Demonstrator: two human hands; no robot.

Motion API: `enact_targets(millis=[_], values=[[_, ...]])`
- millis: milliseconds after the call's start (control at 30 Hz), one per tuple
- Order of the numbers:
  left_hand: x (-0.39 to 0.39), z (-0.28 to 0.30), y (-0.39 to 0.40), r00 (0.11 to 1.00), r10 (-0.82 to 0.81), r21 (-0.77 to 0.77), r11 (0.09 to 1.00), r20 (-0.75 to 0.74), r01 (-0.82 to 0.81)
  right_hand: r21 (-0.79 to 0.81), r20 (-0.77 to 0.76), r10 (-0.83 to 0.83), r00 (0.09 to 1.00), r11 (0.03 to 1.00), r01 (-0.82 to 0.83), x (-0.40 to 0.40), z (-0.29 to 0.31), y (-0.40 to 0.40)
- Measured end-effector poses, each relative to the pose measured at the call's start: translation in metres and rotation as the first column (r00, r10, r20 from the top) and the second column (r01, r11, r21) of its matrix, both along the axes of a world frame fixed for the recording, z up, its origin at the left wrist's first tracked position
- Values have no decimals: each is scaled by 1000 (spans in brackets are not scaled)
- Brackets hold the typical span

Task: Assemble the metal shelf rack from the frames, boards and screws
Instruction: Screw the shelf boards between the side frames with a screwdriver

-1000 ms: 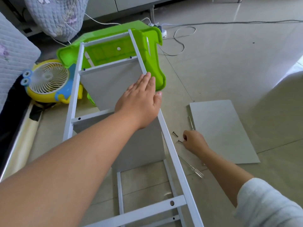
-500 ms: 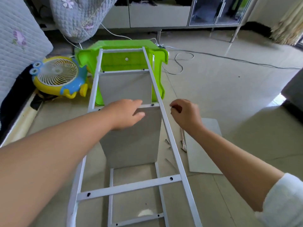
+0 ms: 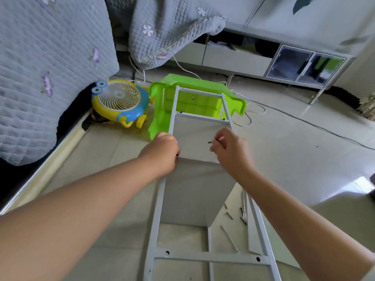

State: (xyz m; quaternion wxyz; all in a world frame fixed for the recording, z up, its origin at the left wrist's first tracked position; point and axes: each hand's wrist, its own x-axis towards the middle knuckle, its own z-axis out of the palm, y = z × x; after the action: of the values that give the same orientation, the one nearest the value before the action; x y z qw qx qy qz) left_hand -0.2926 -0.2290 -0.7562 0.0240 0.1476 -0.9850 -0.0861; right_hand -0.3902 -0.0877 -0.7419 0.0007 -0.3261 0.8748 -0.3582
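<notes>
The pale metal frame [image 3: 160, 201], flat square-edged rails with round screw holes, lies along the tiled floor [image 3: 294, 159], its far end on a glossy green stool [image 3: 160, 110]. A smooth grey board [image 3: 194, 189] stands between its rails. The left hand [image 3: 162, 152] curls over the left rail at the board's top corner. The right hand [image 3: 229, 149] pinches a thin dark screw [image 3: 213, 141] above the board. More screws [image 3: 229, 214] lie on the floor beside the right rail.

Pale glossy floor tiles [image 3: 294, 159] everywhere, with a bright patch of light reflecting at the right edge. Grey quilted covers [image 3: 46, 63] with little flowers hang on the left and top. A low white cabinet [image 3: 233, 55] with glass doors runs along the back wall. A yellow and blue cartoon fan [image 3: 119, 102] sits on the floor, white cables [image 3: 253, 110] trailing nearby.
</notes>
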Motion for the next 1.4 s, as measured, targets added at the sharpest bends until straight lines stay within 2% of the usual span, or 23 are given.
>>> enact_targets(millis=[100,200,300,500,600,733,833,900,967,1033,1067,1167,1333,1400], values=[[-3,-1,-1,1000,0,-5,1000,20,0,147,-8,-21,1000,989,22,6,-9,-7],[-5,-1,-3,999,-16,6,1000,27,16,211,-40,-27,999,977,35,12,-12,-7],[-3,-1,-5,999,-25,41,999,29,24,210,-49,-24,998,977,34,15,-13,-5],[16,-4,-9,988,-28,132,990,-153,49,163,-16,-36,999,986,39,18,-14,4],[21,-6,-10,986,-61,160,983,-154,86,175,-16,-11,1000,985,13,21,-14,5],[29,-9,-7,979,-76,171,979,-189,109,76,11,108,994,991,-108,26,-2,0],[43,-17,-6,922,-173,58,977,-346,205,-67,12,176,984,982,-175,35,4,-3],[50,-26,-9,916,-203,9,976,-345,219,-148,32,208,978,968,-201,40,2,-6],[53,-31,-9,922,-207,44,971,-328,234,-185,73,240,968,957,-223,42,-3,-12],[57,-31,-6,933,-122,152,971,-338,182,-196,82,268,960,949,-248,44,-7,-17],[58,-31,-5,944,-79,221,963,-319,155,-194,55,285,957,943,-270,45,-9,-18],[56,-32,-3,953,-15,276,956,-302,103,-154,-106,343,933,921,-357,48,-14,-19],[54,-35,0,959,34,351,934,-283,71,-120,-228,355,907,914,-388,46,-17,-23],[54,-35,0,958,48,380,923,-281,66,-100,-231,368,901,912,-398,44,-17,-25]])
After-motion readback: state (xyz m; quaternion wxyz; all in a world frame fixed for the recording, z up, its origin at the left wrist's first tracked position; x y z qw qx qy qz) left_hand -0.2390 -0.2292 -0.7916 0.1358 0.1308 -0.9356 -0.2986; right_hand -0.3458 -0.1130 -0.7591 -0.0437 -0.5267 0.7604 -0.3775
